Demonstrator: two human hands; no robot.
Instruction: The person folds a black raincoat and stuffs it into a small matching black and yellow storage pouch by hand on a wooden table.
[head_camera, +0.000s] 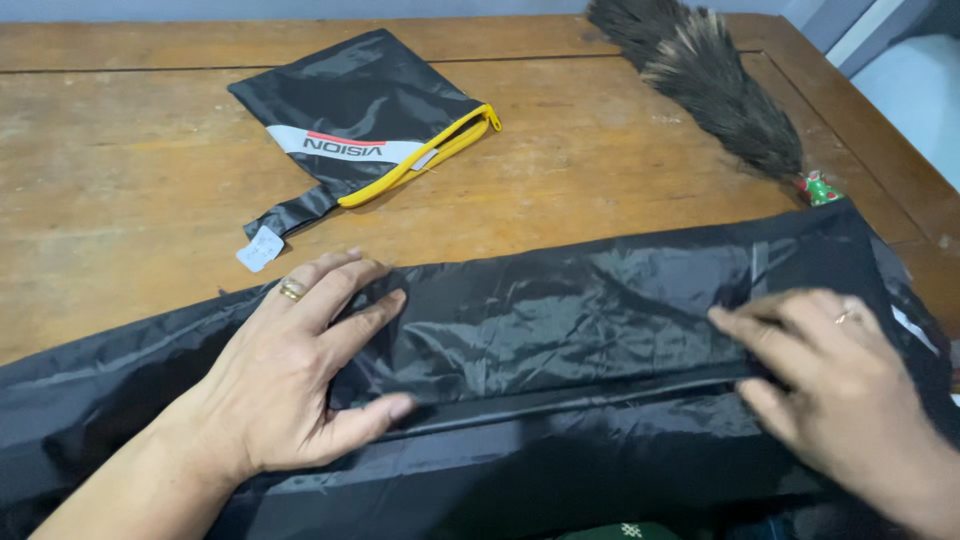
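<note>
Black shiny nylon garment (560, 330), partly folded on wooden bench (130, 170).
Left hand (300, 380) spread flat, right hand (830, 380) pressing fold; black yellow-zipped pouch (365, 115) empty.

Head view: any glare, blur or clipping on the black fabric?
Head view: soft sheen on the creased black fabric, no blown highlights; left hand sharp, right hand slightly soft and cut by the frame edge; faint shadows on the wooden table; feather duster slightly soft.
</note>
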